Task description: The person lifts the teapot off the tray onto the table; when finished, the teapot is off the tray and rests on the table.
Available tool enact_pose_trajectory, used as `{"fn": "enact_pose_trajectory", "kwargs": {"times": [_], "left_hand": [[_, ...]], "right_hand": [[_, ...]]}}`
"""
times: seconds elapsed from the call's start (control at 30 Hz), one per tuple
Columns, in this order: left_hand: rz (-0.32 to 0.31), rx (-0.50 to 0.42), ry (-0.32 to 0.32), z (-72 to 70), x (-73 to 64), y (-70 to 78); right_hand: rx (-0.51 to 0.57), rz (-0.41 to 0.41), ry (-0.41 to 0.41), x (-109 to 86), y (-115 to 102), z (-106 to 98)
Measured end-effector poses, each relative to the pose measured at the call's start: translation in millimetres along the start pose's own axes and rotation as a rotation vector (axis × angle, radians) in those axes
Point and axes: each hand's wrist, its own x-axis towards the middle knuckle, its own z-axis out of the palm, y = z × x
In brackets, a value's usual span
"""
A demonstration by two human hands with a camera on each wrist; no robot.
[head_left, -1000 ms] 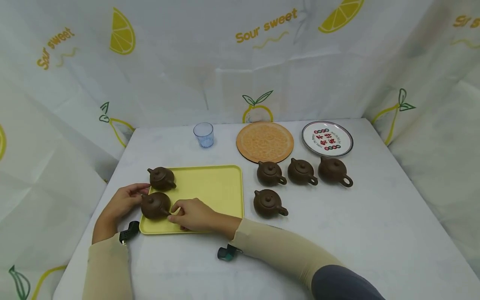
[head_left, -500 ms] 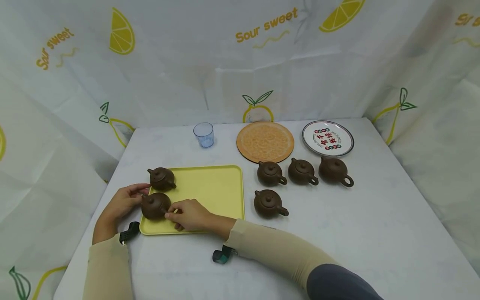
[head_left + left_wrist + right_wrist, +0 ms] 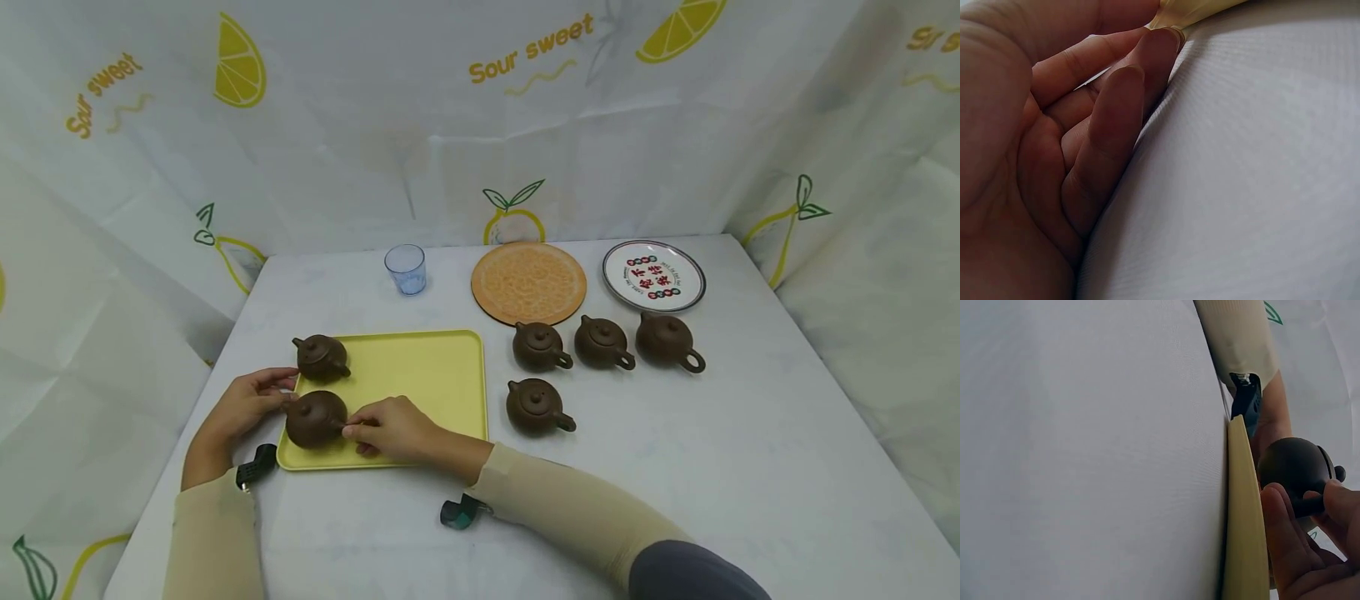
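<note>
My right hand [image 3: 397,429] pinches the handle of a dark brown teapot [image 3: 315,419] at the near left of the yellow tray [image 3: 420,367]. In the right wrist view, thumb and fingers close on the handle of this teapot [image 3: 1294,469], beside the tray's edge [image 3: 1246,512]. My left hand [image 3: 247,404] grips the tray's left edge, its thumb by the teapot's spout. The left wrist view has the fingers of that hand [image 3: 1110,112] bent in at the tray's rim [image 3: 1200,11]. Another brown teapot [image 3: 322,358] sits just behind, at the tray's far left.
Several more brown teapots stand right of the tray, the nearest teapot [image 3: 535,407] close to its edge. Behind them lie a round tan mat [image 3: 528,283] and a white plate [image 3: 654,277] with red lettering. A clear blue glass [image 3: 406,270] stands beyond the tray.
The held teapot has shifted slightly right and toward the person, my right hand moving with it. My left hand and the other teapots have stayed in place.
</note>
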Motion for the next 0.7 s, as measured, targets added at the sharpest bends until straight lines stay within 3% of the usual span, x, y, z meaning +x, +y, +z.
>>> {"fn": "enact_pose_trajectory", "kwargs": {"times": [0.3,0.53,0.7], "left_hand": [[-0.016,0.003,-0.003,-0.1,0.0,2.1],[-0.027,0.033,0.001,2.8,-8.0,28.7],[-0.038,0.042,-0.006,4.0,-9.1,34.0]], "right_hand": [[0.042,-0.011,-0.004,-24.6,-8,-23],[0.078,-0.015,0.023,-43.8,-8,-40],[0.079,-0.023,0.048,-58.0,-7,-53]]}}
